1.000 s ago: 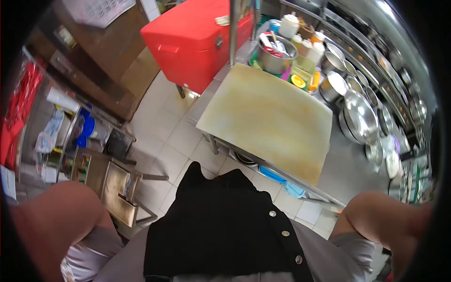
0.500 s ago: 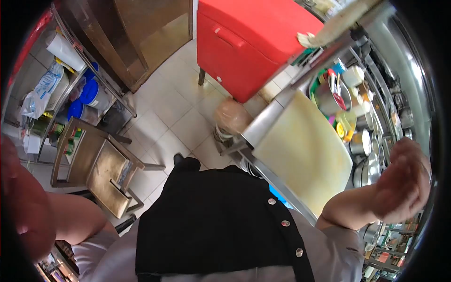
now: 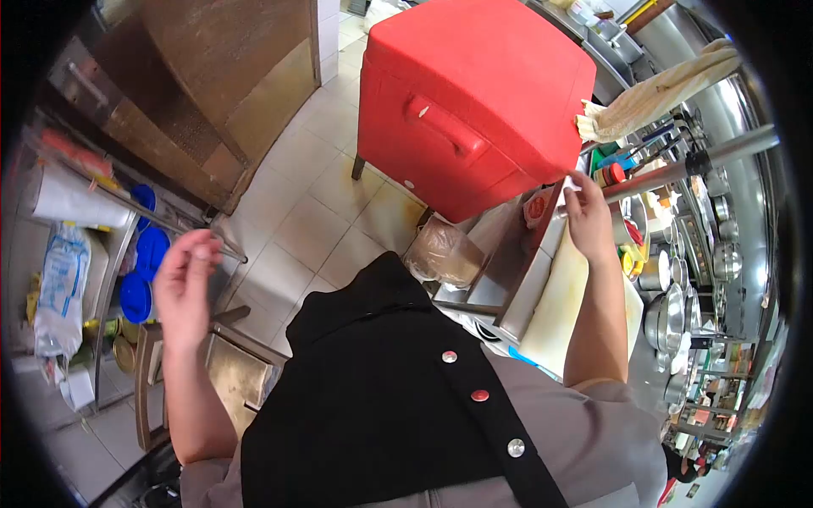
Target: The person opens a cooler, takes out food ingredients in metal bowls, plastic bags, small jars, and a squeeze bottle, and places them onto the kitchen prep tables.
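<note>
My left hand [image 3: 185, 286] is raised in front of the shelves on the left, its fingers loosely curled, and nothing shows in it. My right hand [image 3: 589, 222] reaches forward over the counter at the right. Its index finger stretches towards the near right corner of a big red cooler box [image 3: 457, 127], and its thumb stands apart. Whether the fingertip touches the box is too close to tell. Below the right forearm lies a pale cutting board [image 3: 555, 317], partly covered by the arm.
A metal rail [image 3: 737, 148] and a hanging cloth [image 3: 665, 93] jut in at the right, above pots [image 3: 669, 317]. A wooden chair [image 3: 240, 372] stands left. Blue-lidded tubs [image 3: 152, 251] sit on the shelf. A bagged bundle [image 3: 440, 252] rests beside the counter leg. A brown door [image 3: 220, 76] stands behind.
The view has swung and come nearer the red cooler box. Both hands have moved inward from the frame's sides; the right one now reaches forward near the box's corner.
</note>
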{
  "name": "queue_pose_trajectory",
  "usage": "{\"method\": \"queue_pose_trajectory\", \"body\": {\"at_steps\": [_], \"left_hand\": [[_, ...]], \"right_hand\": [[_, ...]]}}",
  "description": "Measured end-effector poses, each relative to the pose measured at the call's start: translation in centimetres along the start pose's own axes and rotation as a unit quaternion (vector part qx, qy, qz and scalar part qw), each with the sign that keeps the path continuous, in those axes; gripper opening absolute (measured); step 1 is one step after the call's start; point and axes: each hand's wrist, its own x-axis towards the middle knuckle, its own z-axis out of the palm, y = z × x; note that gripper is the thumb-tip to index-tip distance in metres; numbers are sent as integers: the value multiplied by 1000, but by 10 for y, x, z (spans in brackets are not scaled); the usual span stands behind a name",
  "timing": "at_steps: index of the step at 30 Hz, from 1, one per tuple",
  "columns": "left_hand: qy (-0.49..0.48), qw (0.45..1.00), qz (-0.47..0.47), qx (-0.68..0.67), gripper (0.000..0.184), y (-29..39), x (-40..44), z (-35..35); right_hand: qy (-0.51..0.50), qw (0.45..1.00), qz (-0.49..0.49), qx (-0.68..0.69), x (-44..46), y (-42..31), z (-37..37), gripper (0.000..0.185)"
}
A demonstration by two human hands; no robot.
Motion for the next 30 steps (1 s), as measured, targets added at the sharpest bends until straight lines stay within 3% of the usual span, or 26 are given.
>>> {"method": "queue_pose_trajectory", "body": {"at_steps": [4,8,14,16,19,21,24,27,30], "left_hand": [[-125,991,-44,3,31,-22,62,50],[-206,974,-66,66,35,-23,137,89],[-214,959,-181,31,49,-15,254,152],[-222,956,-190,-2,57,-14,295,177],[-227,931,-273,-77,59,0,341,216],[-306,900,-292,-104,61,5,367,231],[-337,868,-351,-102,62,7,391,239],[-406,842,-340,-106,63,0,414,229],[-406,816,-375,-168,65,3,425,230]], "right_hand": [[96,994,21,-37,65,45,34,50],[196,974,41,-109,91,40,70,43],[200,977,41,-57,90,34,69,38],[206,976,44,-49,91,32,72,37],[219,973,69,-17,90,26,76,36],[233,968,88,-22,90,21,78,35],[247,961,120,-27,88,14,82,34],[271,948,162,-31,87,9,89,33],[287,936,196,-56,90,2,94,32]]}}
